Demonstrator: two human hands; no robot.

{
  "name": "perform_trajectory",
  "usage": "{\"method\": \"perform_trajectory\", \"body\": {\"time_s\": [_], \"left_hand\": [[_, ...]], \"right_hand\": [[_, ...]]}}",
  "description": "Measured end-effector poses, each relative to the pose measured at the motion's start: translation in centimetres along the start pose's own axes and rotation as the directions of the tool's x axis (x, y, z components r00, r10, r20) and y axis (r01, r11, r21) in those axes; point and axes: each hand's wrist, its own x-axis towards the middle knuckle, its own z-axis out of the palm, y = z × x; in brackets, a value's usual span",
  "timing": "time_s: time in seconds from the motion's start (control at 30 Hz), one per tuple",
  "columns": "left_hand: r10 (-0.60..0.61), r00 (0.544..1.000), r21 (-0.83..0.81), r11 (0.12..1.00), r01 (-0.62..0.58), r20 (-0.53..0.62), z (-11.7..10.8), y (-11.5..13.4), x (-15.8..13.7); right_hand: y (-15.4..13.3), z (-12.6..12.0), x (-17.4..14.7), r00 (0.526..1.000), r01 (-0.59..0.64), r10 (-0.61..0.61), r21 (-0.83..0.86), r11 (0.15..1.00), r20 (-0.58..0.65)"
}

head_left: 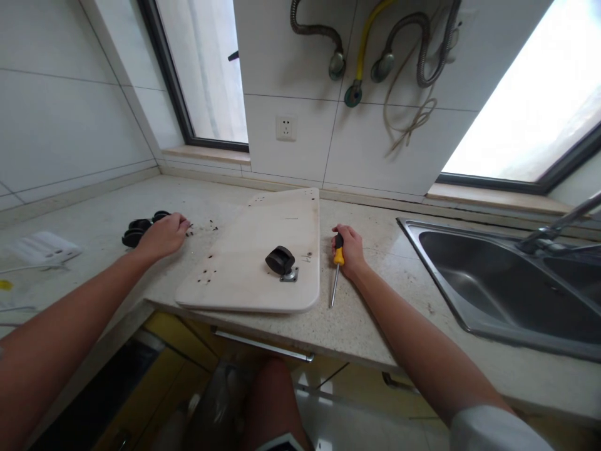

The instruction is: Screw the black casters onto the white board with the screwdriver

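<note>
My right hand (351, 250) is closed around a screwdriver (339, 255) with a yellow and black handle, its shaft pointing down toward the counter's front edge. To its left lies a flat white board (248, 250) with rounded corners and small holes in groups near its corners. A black caster wheel (280, 259) stands on the board's near right corner, its metal plate against the surface. My left hand (171, 233) is over the counter left of the board, fingertips pinched together beside small dark screws (213, 227). Whatever is between those fingers is too small to make out.
More black casters (134, 232) sit beside my left wrist. A white power strip (47, 248) with cables lies at the far left. On the right, a steel sink (462, 313) with a faucet (547, 235) is set into the counter. Hoses (361, 56) hang from the wall.
</note>
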Motion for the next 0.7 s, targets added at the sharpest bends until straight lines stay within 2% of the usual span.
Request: {"method": "perform_trajectory", "body": {"time_s": [0.13,0.2,0.27,0.33,0.4,0.47,0.53,0.57,0.63,0.7], "left_hand": [[-0.208,0.976,0.087,0.973,0.212,-0.057,0.2,-2.0,-1.2],[-0.263,0.962,0.089,0.959,0.269,-0.08,-0.2,-1.7,-1.0],[-0.298,0.949,0.07,0.949,0.306,-0.108,-0.8,-0.2,-0.5],[-0.294,0.948,0.021,0.954,0.299,-0.12,-1.2,2.8,0.0],[-0.245,0.965,-0.056,0.969,0.24,-0.098,-1.3,7.4,-0.1],[-0.064,0.997,-0.239,0.969,0.055,-0.033,-0.9,12.7,-0.8],[0.155,0.987,-0.419,0.899,-0.126,0.035,-0.2,17.6,-1.9],[0.228,0.973,-0.458,0.87,-0.184,0.043,0.3,19.5,-2.4],[0.283,0.956,-0.479,0.851,-0.214,0.074,1.5,22.0,-3.3],[0.258,0.964,-0.499,0.845,-0.192,0.066,2.6,22.8,-3.9]], "right_hand": [[0.1,-0.2,0.0,1.0,0.01,-0.01,-0.003,1.0,0.011],[0.2,-0.3,0.0,1.0,0.014,-0.014,-0.004,1.0,0.018],[0.3,-0.3,0.1,1.0,0.016,-0.016,-0.004,1.0,0.022],[0.3,-0.3,0.1,1.0,0.014,-0.014,-0.004,1.0,0.02],[0.3,-0.1,0.1,1.0,0.012,-0.012,-0.006,1.0,0.012],[0.2,0.0,0.1,1.0,0.011,-0.011,-0.012,1.0,0.0],[0.1,0.1,0.0,1.0,0.01,-0.01,-0.023,1.0,-0.009],[0.1,0.1,-0.1,1.0,0.011,-0.011,-0.03,0.999,-0.012],[0.0,0.1,-0.2,1.0,0.014,-0.015,-0.043,0.999,-0.014],[0.0,0.0,-0.3,1.0,0.019,-0.02,-0.052,0.998,-0.013]]}}
